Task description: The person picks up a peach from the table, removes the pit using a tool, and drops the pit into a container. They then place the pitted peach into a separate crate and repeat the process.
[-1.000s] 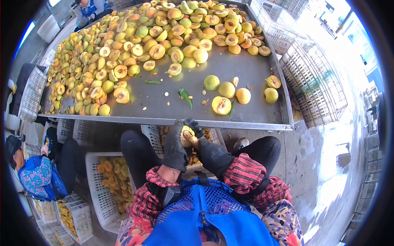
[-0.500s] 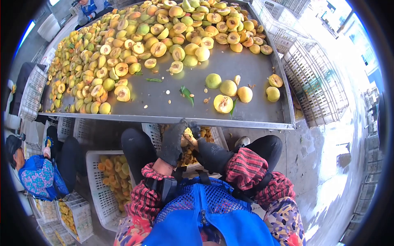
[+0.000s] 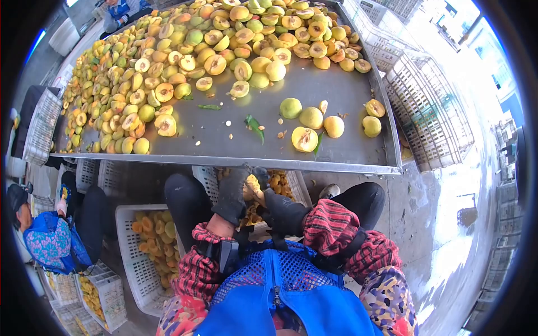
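Both my hands wear dark gloves and are close together over a crate, just below the metal table's near edge. My left hand [image 3: 231, 196] is closed round a yellow peach piece [image 3: 251, 183], its cut flesh showing between the gloves. Beside it my right hand [image 3: 284, 213] is curled, with a short tan stick-like part [image 3: 258, 196] at its fingertips; I cannot tell what that part is. Under the hands, the white crate [image 3: 206, 182] holds orange-yellow peach pieces [image 3: 280, 182], partly hidden by the gloves.
On the metal table [image 3: 224, 143] lie a big heap of halved peaches [image 3: 168, 73], several nearer peaches [image 3: 311, 118] and a leaf [image 3: 255, 127]. A crate of peach halves [image 3: 126, 235] stands by my left leg. Stacked crates [image 3: 428, 112] line the right. A seated person [image 3: 53, 241] works at left.
My hands have shifted slightly, and more of the yellow peach piece shows between them. My right hand has moved a little left. The table's contents look unchanged.
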Demonstrator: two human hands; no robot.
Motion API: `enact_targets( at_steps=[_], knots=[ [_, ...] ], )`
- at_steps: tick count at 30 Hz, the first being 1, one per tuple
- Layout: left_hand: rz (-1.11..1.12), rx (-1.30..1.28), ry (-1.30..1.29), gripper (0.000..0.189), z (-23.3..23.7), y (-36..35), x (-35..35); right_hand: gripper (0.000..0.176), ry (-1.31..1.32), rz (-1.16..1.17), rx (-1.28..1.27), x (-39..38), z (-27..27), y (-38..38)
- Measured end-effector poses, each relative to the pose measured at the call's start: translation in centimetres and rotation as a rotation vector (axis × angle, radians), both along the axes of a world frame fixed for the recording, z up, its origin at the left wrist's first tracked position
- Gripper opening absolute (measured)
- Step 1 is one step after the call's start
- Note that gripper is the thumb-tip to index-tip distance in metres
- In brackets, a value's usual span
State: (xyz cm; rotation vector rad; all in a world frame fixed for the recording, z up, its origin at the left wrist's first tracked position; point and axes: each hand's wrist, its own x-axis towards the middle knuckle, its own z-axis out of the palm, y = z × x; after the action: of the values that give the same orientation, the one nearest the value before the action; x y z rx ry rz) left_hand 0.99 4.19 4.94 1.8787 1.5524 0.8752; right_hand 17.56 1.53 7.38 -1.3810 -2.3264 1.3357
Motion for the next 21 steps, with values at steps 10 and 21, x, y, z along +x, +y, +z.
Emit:
enact_targets(
  at_steps=[10, 21],
  knots=[
    [0.128, -0.134, -0.531, 0.024, -4.7, -0.3, -1.5, 0.031, 0.226, -0.033, -0.327, 0.2, 0.1, 0.8],
    [-0.047, 0.017, 0.032, 0.033, -0.3, -0.8, -1.4, 0.028, -0.049, 0.004, -0.113, -1.2, 0.2, 0.8]
  ],
)
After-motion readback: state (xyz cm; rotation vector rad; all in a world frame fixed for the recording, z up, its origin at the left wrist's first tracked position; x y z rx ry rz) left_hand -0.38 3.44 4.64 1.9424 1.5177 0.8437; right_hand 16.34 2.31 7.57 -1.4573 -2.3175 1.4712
